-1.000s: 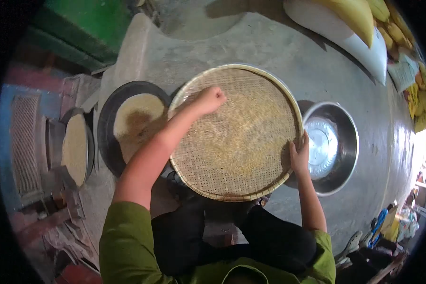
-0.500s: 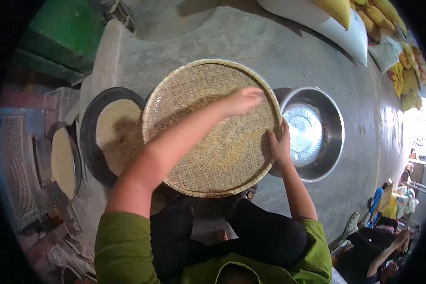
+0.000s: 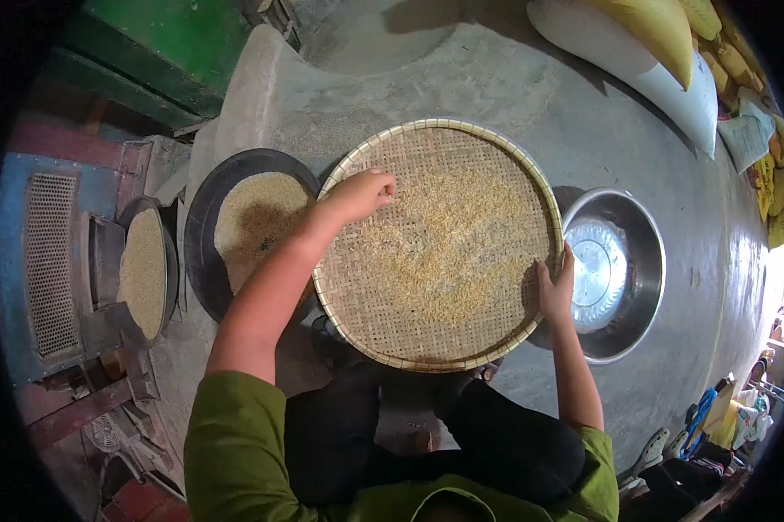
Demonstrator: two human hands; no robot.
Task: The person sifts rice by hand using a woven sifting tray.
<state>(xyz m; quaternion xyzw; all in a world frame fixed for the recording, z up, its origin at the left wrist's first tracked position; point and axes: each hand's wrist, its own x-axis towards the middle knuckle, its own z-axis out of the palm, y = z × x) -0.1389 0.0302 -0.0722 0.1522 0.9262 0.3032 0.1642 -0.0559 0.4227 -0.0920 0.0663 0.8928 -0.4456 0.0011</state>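
A round woven tray point(image 3: 357, 300) with a pale bound rim is held above my lap, with yellowish grains point(image 3: 453, 252) scattered over its middle and right. My right hand point(image 3: 556, 289) grips the tray's right rim, thumb on the inside and fingers largely hidden beyond the edge. Over the upper left part of the tray is my left hand point(image 3: 364, 193), its fingers curled together; what they hold, if anything, is hidden. A dark basin point(image 3: 202, 252) of pale grain lies to the left, partly behind my left forearm.
Right of the tray stands a metal basin point(image 3: 644, 270). Another grain container point(image 3: 144, 270) is at far left, beside a blue perforated panel point(image 3: 53, 261) and a green box point(image 3: 170, 52). Filled sacks point(image 3: 662, 87) lie upper right; sandals point(image 3: 649, 452) and clutter sit lower right.
My left hand has moved left across the tray, from its upper right to its upper left. The grains lie more to the upper right. The view has shifted, and the person at lower right shows less.
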